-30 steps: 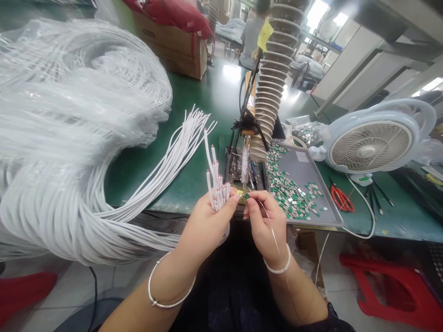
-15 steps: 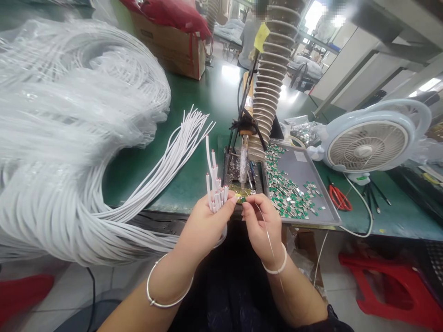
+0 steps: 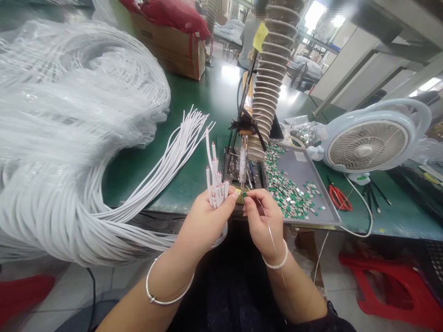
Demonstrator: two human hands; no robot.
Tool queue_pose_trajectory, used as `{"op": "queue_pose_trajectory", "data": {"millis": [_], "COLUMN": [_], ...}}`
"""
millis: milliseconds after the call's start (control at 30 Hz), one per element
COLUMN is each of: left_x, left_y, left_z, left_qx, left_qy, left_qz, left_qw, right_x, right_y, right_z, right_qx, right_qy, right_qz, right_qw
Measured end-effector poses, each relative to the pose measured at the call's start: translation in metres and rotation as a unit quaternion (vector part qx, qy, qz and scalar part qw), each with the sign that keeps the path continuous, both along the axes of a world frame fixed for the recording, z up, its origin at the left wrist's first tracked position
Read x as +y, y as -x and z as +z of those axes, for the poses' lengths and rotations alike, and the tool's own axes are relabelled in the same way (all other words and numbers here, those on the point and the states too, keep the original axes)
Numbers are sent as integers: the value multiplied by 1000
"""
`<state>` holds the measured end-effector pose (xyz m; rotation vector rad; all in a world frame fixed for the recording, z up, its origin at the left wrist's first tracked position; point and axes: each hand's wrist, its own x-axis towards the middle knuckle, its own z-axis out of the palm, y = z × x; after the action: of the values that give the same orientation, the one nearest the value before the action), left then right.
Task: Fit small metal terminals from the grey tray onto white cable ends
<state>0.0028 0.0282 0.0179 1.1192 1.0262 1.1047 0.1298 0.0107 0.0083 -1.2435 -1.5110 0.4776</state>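
Note:
My left hand [image 3: 207,219] is closed around a bunch of white cables [image 3: 215,184] with reddish tips pointing up. Between its thumb and finger is a small yellowish-white end, too small to make out. My right hand [image 3: 263,221] pinches a small green circuit board [image 3: 244,194], and a thin solder wire [image 3: 268,221] runs through the same fingers and down past the wrist. Both hands meet just below the tip of a soldering iron [image 3: 243,161], which is fixed upright, point down, in a stand. Whether the tip touches the board is too small to tell.
A grey tray [image 3: 301,161] with many green boards stands right of the iron. Beyond it are red-handled pliers [image 3: 339,198] and a fan [image 3: 367,143]. A ribbed hose [image 3: 270,78] hangs behind the iron. Bundled white cables [image 3: 79,184] fill the left; a cardboard box [image 3: 169,46] stands behind.
Both hands have risen slightly toward the iron's tip, carrying the cables, the small board and the solder wire. The rest stays in place.

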Motion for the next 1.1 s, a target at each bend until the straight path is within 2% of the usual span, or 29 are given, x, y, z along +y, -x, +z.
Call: {"op": "queue_pose_trajectory", "data": {"millis": [200, 400, 767, 900, 1000, 1100], "left_x": [-1, -3, -3, -4, -4, -3], "left_y": [0, 2, 1, 3, 6, 10], "left_z": [1, -5, -6, -6, -5, 1], "left_qx": [-8, 9, 24, 28, 62, 96], "left_qy": [-3, -2, 11, 10, 1, -17], "left_qz": [6, 18, 23, 14, 3, -27], "left_qw": [1000, 1000, 999, 999, 998, 995], "right_x": [-1, -2, -3, -4, -3, 0], "right_y": [0, 1, 2, 1, 0, -2], "right_z": [2, -1, -7, -6, -2, 0], "right_qx": [28, 45, 30, -26, -96, -125], "right_qy": [28, 56, 61, 15, -72, -140], "right_qz": [4, 17, 17, 13, 11, 1], "right_qw": [999, 997, 998, 999, 993, 982]}}
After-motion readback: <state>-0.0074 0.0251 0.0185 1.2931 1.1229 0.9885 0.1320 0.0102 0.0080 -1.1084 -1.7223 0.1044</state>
